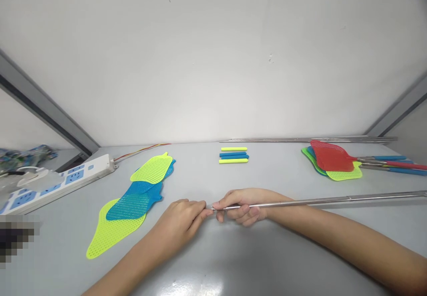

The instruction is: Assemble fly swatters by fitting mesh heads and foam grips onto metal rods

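A long thin metal telescopic rod [320,200] runs from the middle of the table out past the right edge of the view. My right hand [245,204] is closed around it near its thin left end. My left hand [187,216] pinches that tip, its fingers hiding the very end. Left of my left hand lie loose fly swatter heads: a yellow-green one [151,169] at the back, a blue one [133,201], and another yellow-green one [113,233] partly under the blue. Beyond my hands rest yellow and blue handle sleeves [233,157] in a small row.
Fly swatters with a red head [333,157] on top are piled at the right, handles pointing right. More metal rods [287,140] lie along the wall. A white power strip [83,176] with a plug and red-yellow wires [143,150] occupies the left side.
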